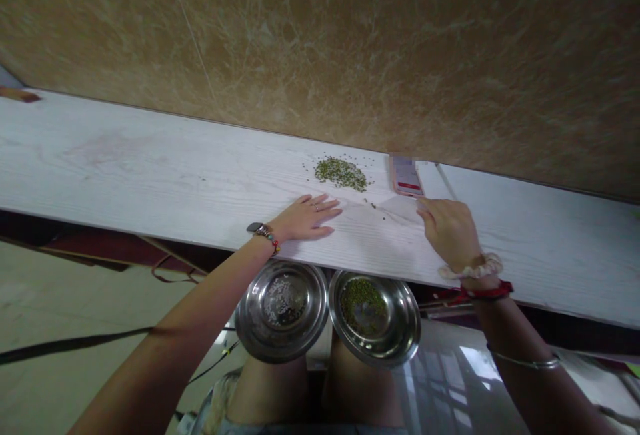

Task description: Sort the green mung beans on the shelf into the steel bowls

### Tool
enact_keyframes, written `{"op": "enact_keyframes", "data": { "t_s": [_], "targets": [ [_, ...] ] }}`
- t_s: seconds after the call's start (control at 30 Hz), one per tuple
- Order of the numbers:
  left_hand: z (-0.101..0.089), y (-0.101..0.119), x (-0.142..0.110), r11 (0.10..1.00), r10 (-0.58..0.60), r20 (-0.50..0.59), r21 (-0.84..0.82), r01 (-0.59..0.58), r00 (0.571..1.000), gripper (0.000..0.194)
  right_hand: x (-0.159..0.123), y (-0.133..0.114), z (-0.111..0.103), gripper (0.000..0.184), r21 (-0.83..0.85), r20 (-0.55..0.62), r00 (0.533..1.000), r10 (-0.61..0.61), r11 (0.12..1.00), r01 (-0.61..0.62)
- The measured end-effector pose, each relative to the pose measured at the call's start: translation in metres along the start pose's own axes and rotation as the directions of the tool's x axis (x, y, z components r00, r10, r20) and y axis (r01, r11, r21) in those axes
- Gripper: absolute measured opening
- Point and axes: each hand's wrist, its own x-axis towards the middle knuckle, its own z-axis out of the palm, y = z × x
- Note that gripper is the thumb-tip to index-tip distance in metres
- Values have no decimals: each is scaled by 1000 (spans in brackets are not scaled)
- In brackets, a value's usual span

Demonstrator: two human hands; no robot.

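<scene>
My left hand (305, 218) lies flat on the white wood-grain table (200, 188), fingers apart, just below a loose pile of green mung beans (340, 173). Close to the lower edge of the phone (406, 176), my right hand (450, 231) has its fingers pressed together near the tabletop; anything between them is hidden. A few stray beans (373, 205) lie between the hands. Two steel bowls rest over my legs below the table edge. White grains like rice (283, 298) are in the left bowl (260, 347); the right bowl (407, 331) contains mung beans (361, 301).
A brown marbled wall (320, 41) closes off the far side of the table. At the far left lies a brown object (20, 95), cut off by the frame. A dark strap (75, 345) crosses at lower left, above the pale floor (65, 295).
</scene>
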Motion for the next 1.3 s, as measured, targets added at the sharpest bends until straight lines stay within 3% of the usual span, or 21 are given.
{"op": "enact_keyframes", "data": {
  "t_s": [0.1, 0.27, 0.43, 0.57, 0.77, 1.07, 1.3],
  "targets": [
    [-1, 1, 0, 1000, -12, 12, -5, 12, 1000, 54, 3, -5, 0, 37, 12, -19, 1000, -21, 1000, 21],
    [-1, 1, 0, 1000, -19, 10, -18, 20, 1000, 54, 17, -9, 11, 21, 25, -57, 997, -42, 999, 44],
    [-2, 1, 0, 999, -23, 0, -34, 23, 1000, 54, 26, -8, 21, 23, 25, -105, 992, -63, 997, 66],
    [-2, 2, 0, 999, -34, 1, -37, 34, 999, 54, 19, -7, 16, 23, 2, -177, 979, -96, 995, 98],
    [0, 1, 0, 999, -23, -14, -40, 22, 1000, 53, 16, -6, 7, 24, -17, -171, 981, -96, 995, 94],
    [-1, 1, 0, 999, -27, -15, -46, 26, 1000, 52, 22, -4, 15, 22, -32, -126, 986, -111, 994, 108],
    [-1, 1, 0, 998, -31, -20, -55, 30, 999, 52, 12, -7, 2, 25, -8, -171, 977, -127, 992, 128]
  ]
}}
